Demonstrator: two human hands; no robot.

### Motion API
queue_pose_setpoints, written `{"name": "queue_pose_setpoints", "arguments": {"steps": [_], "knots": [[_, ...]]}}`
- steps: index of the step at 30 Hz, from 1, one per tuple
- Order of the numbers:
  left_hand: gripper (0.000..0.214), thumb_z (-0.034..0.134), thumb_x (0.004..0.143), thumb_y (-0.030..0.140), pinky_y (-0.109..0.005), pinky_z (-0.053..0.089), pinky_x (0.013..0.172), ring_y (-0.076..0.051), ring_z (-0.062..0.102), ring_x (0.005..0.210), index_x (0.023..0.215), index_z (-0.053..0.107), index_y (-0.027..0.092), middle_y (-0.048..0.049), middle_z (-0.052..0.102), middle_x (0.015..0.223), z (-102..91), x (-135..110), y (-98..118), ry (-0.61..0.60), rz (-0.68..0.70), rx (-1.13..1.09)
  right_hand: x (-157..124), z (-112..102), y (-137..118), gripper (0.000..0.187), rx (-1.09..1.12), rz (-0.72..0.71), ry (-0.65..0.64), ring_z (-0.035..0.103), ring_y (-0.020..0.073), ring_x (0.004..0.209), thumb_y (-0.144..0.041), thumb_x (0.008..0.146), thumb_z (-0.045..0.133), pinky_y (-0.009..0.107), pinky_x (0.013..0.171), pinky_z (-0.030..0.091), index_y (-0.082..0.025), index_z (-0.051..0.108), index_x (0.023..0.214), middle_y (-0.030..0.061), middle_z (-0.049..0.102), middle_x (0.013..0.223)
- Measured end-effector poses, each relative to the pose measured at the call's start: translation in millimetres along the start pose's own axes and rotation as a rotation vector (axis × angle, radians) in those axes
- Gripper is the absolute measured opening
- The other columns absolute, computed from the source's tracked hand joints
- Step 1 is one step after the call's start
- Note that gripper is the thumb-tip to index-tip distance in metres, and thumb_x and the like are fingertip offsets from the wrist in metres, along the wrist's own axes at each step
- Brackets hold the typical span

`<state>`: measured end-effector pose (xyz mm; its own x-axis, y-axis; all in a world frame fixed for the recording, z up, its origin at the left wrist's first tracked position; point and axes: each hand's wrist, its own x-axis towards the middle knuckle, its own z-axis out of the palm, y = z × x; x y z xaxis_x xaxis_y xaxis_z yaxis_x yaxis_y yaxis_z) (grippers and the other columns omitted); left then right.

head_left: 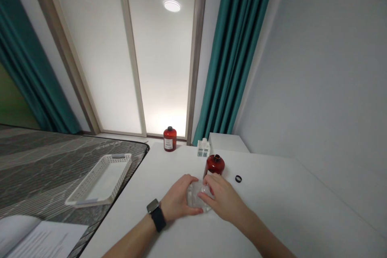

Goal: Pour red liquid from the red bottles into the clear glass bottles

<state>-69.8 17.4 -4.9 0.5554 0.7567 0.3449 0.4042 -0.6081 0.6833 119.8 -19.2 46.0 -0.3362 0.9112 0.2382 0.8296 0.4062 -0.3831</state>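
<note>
A clear square object point(197, 196), perhaps glass or plastic, rests on the white table point(272, 213) between my hands. My left hand point(179, 198) cups its left side, and my right hand point(222, 198) grips its right side, with the fingers across the top. Its lower part is partly hidden by my fingers. Just behind it stands a red bottle point(215, 165) with a dark top, its lower part seen through or hidden by the clear object. A black ring point(238, 179) lies on the table to the right of that bottle, apart from my right hand.
A second red bottle point(169, 138) with a white label and a small white item point(203, 148) stand at the far table edge. A white box point(227, 142) is behind them. A white slotted tray point(99, 179) and papers point(45, 240) lie on a dark patterned surface at left.
</note>
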Motion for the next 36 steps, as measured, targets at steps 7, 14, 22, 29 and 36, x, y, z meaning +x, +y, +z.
{"name": "queue_pose_setpoints", "arguments": {"steps": [7, 14, 22, 29, 36], "knots": [[0.071, 0.089, 0.053, 0.025, -0.040, 0.049, 0.085, -0.028, 0.060, 0.097, 0.113, 0.052, 0.018, -0.0058, 0.061, 0.105, 3.1, 2, 1, -0.048, 0.000, -0.009, 0, -9, 7, 0.006, 0.035, -0.126, -0.110, 0.061, 0.0256, 0.087, -0.023, 0.089, 0.060, 0.033, 0.073, 0.042, -0.020, 0.059, 0.095, 0.0062, 0.064, 0.089], [0.071, 0.090, 0.053, 0.024, -0.037, 0.047, 0.085, -0.025, 0.059, 0.094, 0.114, 0.053, 0.019, -0.0043, 0.061, 0.107, 1.3, 3, -1, -0.114, -0.036, -0.079, 1, -25, 2, 0.008, 0.041, -0.191, -0.228, 0.058, 0.0255, 0.095, -0.022, 0.091, 0.060, 0.036, 0.082, 0.045, -0.017, 0.059, 0.097, 0.0085, 0.062, 0.097], [0.070, 0.089, 0.058, 0.026, -0.036, 0.046, 0.087, -0.024, 0.058, 0.095, 0.117, 0.052, 0.019, -0.0052, 0.062, 0.111, 1.8, 2, -3, -0.186, -0.034, -0.136, -9, -18, 7, 0.026, 0.118, -0.228, -0.132, 0.052, 0.0234, 0.100, -0.013, 0.081, 0.065, 0.038, 0.091, 0.042, -0.019, 0.056, 0.105, 0.0052, 0.059, 0.102], [0.073, 0.087, 0.061, 0.024, -0.037, 0.046, 0.089, -0.025, 0.058, 0.100, 0.123, 0.049, 0.019, -0.0070, 0.061, 0.118, 2.5, 1, -5, -0.208, -0.028, -0.168, -5, -16, 8, 0.022, 0.139, -0.105, -0.085, 0.050, 0.0237, 0.098, -0.019, 0.079, 0.072, 0.039, 0.088, 0.044, -0.020, 0.054, 0.091, 0.0039, 0.054, 0.102], [0.071, 0.088, 0.061, 0.027, -0.035, 0.047, 0.084, -0.023, 0.058, 0.094, 0.120, 0.050, 0.020, -0.0049, 0.062, 0.111, 2.0, 0, -7, -0.214, -0.044, -0.161, -17, -11, 19, 0.038, 0.288, -0.025, -0.010, 0.053, 0.0245, 0.104, -0.012, 0.078, 0.067, 0.040, 0.093, 0.045, -0.023, 0.054, 0.112, 0.0057, 0.051, 0.112]]}}
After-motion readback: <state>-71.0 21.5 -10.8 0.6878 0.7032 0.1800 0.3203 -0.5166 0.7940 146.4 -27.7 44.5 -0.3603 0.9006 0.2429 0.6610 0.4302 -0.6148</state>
